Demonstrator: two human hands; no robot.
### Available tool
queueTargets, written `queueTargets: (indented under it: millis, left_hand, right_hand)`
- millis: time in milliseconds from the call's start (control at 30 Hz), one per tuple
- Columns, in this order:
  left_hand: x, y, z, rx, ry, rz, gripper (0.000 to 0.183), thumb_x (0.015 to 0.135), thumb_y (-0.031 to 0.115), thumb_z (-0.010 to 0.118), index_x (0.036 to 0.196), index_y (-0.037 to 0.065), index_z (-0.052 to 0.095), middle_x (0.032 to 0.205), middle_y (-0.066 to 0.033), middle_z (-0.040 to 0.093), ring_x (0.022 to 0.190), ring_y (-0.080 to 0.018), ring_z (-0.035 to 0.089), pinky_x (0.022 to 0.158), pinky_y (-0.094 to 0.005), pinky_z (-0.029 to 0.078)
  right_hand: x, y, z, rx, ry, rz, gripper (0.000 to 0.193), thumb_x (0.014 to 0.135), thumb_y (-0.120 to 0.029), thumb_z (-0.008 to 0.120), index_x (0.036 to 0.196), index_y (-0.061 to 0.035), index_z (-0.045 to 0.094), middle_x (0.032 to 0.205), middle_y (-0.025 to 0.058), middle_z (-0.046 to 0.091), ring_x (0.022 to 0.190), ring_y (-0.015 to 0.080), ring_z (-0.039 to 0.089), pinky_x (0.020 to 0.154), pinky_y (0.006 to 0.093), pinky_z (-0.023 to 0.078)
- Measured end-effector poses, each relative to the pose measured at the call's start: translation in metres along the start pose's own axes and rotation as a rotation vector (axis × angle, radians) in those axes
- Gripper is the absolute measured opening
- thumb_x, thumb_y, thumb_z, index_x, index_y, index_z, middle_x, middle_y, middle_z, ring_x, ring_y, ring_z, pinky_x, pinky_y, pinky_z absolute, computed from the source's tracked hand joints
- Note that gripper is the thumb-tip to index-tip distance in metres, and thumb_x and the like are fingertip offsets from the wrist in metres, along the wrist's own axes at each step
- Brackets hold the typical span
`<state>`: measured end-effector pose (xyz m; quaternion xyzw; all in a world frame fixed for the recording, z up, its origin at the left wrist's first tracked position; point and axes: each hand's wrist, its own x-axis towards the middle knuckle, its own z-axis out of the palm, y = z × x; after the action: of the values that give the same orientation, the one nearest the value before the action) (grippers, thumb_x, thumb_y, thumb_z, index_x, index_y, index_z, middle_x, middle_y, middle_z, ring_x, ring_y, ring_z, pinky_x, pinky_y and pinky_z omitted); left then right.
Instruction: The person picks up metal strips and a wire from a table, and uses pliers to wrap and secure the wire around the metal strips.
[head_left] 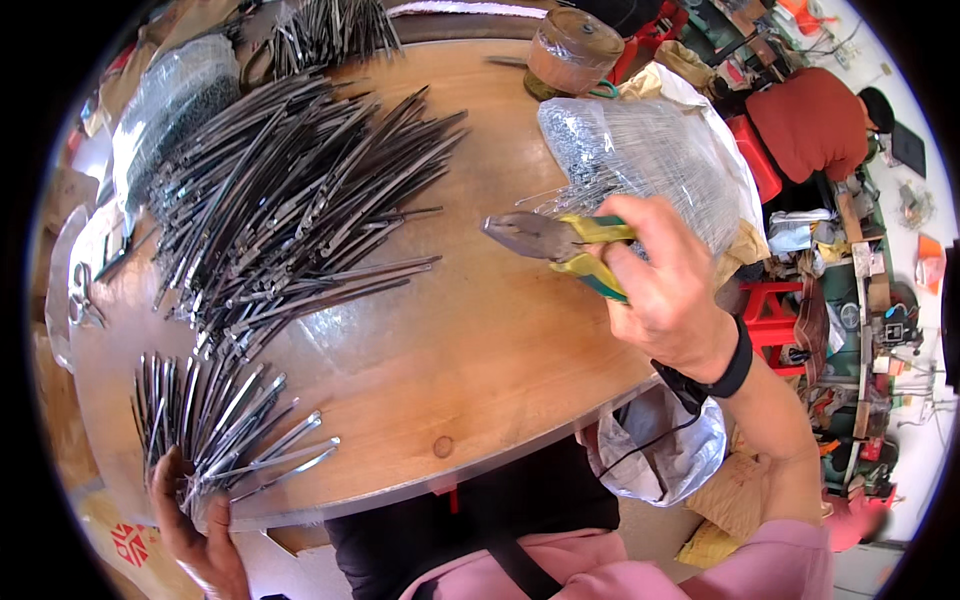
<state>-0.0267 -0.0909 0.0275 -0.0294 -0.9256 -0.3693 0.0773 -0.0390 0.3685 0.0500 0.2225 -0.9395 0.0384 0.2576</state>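
My right hand (662, 285) is wrapped round combination pliers (535, 236) with yellow and green handles. Their jaws point left over the wooden tabletop, with nothing visible in them. At the near left edge, my left hand (200, 540) has its thumb and fingers apart. Its fingertips touch the lower end of a small fanned bunch of thin dark metal strips (215, 410). Just beyond that bunch lies a large heap of similar strips (290, 190). A clear plastic bag of thin metal pins or wires (640, 150) lies just past my right hand.
Another plastic-wrapped bundle (175, 105) sits far left, near scissors (82, 290). More strips (335, 35) and a roll of tape (575, 48) stand at the far edge. A silvery sack (665, 450) hangs below the table. At right are red stools (770, 315) and a person in red (810, 125).
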Motion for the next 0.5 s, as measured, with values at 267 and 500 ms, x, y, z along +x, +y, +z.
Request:
queueTargets:
  millis: [267,500]
  left_hand:
    - [0.099,0.045,0.068,0.498,-0.095,0.513,0.035,0.085,-0.001,0.058,0.12,-0.001,0.054,0.114,-0.0208,0.054,0.104,-0.0409,0.053,0.092,-0.0432,0.042]
    - [0.113,0.042,0.065,0.422,-0.271,0.523,0.033,0.084,-0.003,0.056,0.117,-0.002,0.057,0.115,-0.0224,0.054,0.104,-0.042,0.053,0.092,-0.046,0.042]
  right_hand:
    - [0.011,-0.016,-0.056,-0.028,0.344,0.269,0.012,0.081,0.0,0.071,0.091,0.0034,0.066,0.104,0.0145,0.063,0.091,0.0231,0.062,0.077,0.0332,0.05]
    - [-0.038,0.007,-0.077,-0.057,0.293,0.416,0.014,0.076,-0.002,0.073,0.088,0.0015,0.067,0.102,0.0162,0.063,0.082,0.0268,0.063,0.071,0.032,0.051]
